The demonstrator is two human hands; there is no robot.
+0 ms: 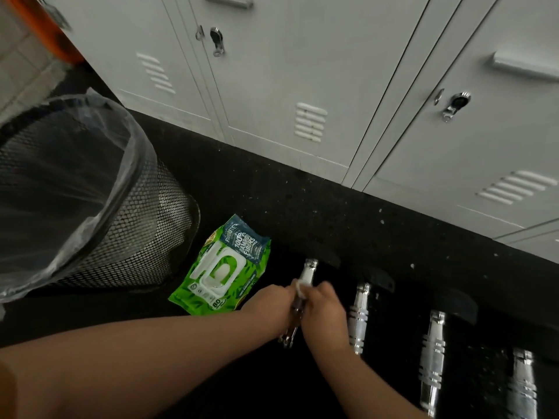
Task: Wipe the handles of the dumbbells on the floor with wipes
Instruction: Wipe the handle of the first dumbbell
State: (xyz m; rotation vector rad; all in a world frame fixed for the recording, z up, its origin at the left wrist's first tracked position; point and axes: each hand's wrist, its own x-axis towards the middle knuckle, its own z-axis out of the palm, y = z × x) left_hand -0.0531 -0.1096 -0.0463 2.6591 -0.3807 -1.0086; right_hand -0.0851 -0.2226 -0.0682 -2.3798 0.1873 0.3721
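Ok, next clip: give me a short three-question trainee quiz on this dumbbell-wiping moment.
1. True or false: the wipes pack lies between the mesh bin and the dumbbells.
2. How many chrome handles are in view?
3. Which handle is being wiped? A) leftmost B) rightmost C) none

Key:
1. True.
2. Four: the wiped handle and three more.
3. A. The left hand and right hand hold the white wipe around it.
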